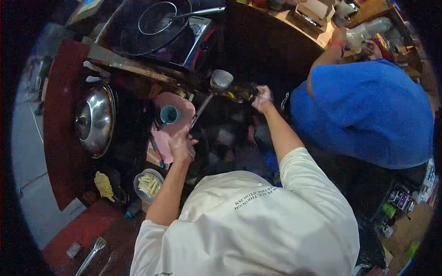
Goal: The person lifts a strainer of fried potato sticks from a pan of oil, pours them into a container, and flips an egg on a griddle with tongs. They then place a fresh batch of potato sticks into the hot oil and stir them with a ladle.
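Observation:
My left hand point(183, 146), in a thin clear glove, is closed at the lower end of a long-handled ladle point(221, 79). The ladle's round metal bowl points up and away from me. Under that hand lies a pink board or sheet point(177, 103) with a teal cup point(170, 114) on it. A knife-like tool with a blue end point(161, 162) lies along its left edge. My right hand point(263, 99), also gloved, is closed at the edge of a dark, shiny thing with a yellow patch point(241, 92); its kind is too dim to make out.
A wok point(138, 39) with a strainer point(159, 18) sits on a stove point(200, 39) at the back left. Left are a domed metal lid point(95, 119), a bowl of pale strips point(148, 185) and tongs point(92, 255). A person in blue point(363, 110) works close on the right.

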`<state>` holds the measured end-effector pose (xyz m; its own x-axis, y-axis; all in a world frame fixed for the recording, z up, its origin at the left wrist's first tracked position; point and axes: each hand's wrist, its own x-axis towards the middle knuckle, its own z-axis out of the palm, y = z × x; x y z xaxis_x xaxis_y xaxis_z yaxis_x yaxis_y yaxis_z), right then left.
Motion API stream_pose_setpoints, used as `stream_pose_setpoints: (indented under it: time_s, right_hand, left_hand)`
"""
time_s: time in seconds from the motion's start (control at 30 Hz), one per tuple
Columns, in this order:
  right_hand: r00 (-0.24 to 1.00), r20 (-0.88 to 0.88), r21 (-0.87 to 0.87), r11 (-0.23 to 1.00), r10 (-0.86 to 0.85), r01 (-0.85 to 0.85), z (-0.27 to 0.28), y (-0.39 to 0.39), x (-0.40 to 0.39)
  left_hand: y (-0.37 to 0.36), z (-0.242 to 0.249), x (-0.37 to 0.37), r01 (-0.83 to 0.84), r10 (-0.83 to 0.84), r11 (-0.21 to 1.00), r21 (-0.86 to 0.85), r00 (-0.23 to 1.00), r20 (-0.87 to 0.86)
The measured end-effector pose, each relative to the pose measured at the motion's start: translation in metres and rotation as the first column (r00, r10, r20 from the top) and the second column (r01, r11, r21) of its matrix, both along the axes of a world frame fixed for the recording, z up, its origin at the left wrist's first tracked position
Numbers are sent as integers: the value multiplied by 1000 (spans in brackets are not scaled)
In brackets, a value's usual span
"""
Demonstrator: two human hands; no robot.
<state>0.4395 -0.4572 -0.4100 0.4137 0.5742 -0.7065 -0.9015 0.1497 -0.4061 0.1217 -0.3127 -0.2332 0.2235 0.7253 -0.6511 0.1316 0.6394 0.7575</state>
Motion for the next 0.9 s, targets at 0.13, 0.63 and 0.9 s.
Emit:
stream_pose_setpoints:
  time_s: [0.13, 0.63, 0.9]
  right_hand:
    - [994, -2, 65, 992, -107, 107, -14, -1, 6]
    - [598, 168, -882, 391, 784, -264, -65, 63, -29]
    - [-288, -46, -946, -134, 957, -295, -78, 60, -50]
  left_hand:
    - [1, 25, -10, -34, 63, 974, -223, 991, 122]
    - [46, 209, -22, -70, 135, 983, -169, 900, 415]
    - [127, 220, -13, -321, 241, 868, 378, 939, 244]
